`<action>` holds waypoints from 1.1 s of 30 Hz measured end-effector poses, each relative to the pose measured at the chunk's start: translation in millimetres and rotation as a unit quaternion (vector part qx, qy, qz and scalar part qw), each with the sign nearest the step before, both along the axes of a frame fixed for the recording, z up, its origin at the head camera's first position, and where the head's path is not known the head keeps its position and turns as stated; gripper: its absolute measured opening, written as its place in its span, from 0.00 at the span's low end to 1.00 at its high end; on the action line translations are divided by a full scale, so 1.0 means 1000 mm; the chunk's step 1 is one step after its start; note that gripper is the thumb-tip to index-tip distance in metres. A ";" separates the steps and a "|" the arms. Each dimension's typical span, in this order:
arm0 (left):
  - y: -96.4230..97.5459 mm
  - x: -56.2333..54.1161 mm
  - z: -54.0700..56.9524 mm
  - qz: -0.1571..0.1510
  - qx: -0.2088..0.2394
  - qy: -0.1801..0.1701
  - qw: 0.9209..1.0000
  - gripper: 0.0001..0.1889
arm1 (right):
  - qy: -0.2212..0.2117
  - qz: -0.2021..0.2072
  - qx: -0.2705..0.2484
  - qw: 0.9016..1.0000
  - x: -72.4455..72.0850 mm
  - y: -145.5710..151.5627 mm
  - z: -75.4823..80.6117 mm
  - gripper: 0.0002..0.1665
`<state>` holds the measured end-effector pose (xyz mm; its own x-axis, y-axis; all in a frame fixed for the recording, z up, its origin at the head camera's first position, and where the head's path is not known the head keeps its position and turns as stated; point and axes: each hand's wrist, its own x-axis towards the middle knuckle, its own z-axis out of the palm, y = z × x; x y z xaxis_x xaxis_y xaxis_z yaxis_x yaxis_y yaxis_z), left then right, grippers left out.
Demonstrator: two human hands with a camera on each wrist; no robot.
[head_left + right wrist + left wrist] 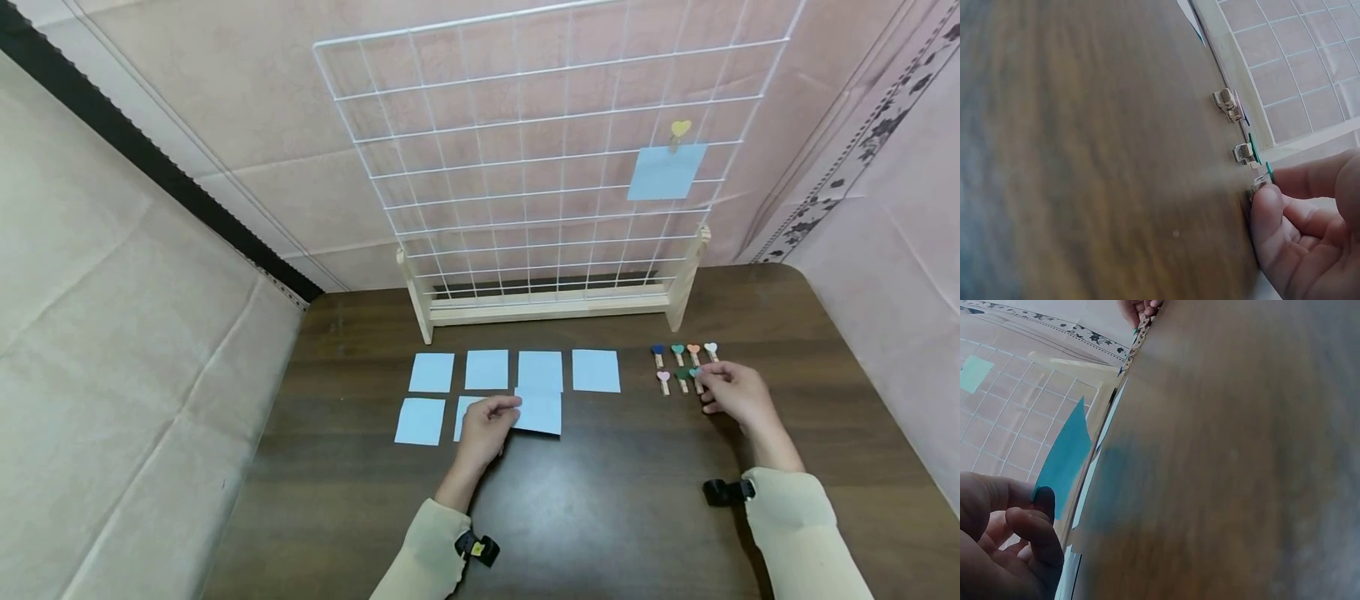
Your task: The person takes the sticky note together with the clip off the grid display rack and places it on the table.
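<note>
My left hand pinches a light blue square of paper between thumb and finger. In the left wrist view the paper stands tilted above the tabletop. On the right, my right hand pinches a small wooden clothespin with a teal heart; in the right wrist view, thumb and forefinger cover much of this clothespin. Beside it lie several other heart clothespins, among them a dark green one, a pale pink one and an orange one.
A white wire grid stands in a wooden base at the table's back. On it a yellow heart clothespin holds a blue paper. Several blue papers lie in two rows, including a front-left one. Pale cloth surrounds the table.
</note>
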<state>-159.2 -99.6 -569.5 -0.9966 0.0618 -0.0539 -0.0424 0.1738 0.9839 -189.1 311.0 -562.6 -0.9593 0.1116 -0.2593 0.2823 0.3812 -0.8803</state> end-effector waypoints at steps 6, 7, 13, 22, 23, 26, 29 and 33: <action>0.003 0.001 0.000 -0.003 -0.075 -0.001 0.997 0.08 | -0.003 -0.007 0.014 1.000 -0.002 -0.002 0.001 0.25; 0.004 0.002 0.001 -0.002 -0.088 0.001 0.996 0.08 | -0.003 -0.009 0.015 1.000 -0.003 -0.002 0.001 0.25; 0.004 0.000 0.001 -0.017 -0.143 -0.005 0.990 0.10 | 0.001 -0.016 0.010 1.000 -0.002 -0.002 0.001 0.25; 0.002 0.000 0.002 -0.032 -0.165 -0.012 0.986 0.12 | 0.021 -0.036 0.004 0.999 0.001 -0.004 -0.002 0.21; 0.002 0.000 0.002 -0.030 -0.164 -0.012 0.986 0.12 | 0.022 -0.037 0.003 0.999 0.001 -0.004 -0.002 0.21; 0.003 0.000 0.002 -0.028 -0.159 -0.009 0.987 0.12 | 0.025 -0.038 0.000 0.999 0.001 -0.004 -0.001 0.21; 0.003 0.001 0.002 -0.027 -0.154 -0.007 0.988 0.12 | 0.025 -0.039 -0.001 0.999 0.002 -0.005 -0.001 0.21; 0.005 0.002 0.003 -0.027 -0.140 -0.011 0.990 0.13 | 0.026 -0.052 -0.002 0.998 0.004 -0.005 0.000 0.22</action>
<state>-157.1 -94.8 -566.2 -0.9906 0.0947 -0.0991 -0.0472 0.4429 0.8953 -185.2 305.5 -562.9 -0.9548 0.2111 -0.2093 0.2735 0.3479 -0.8968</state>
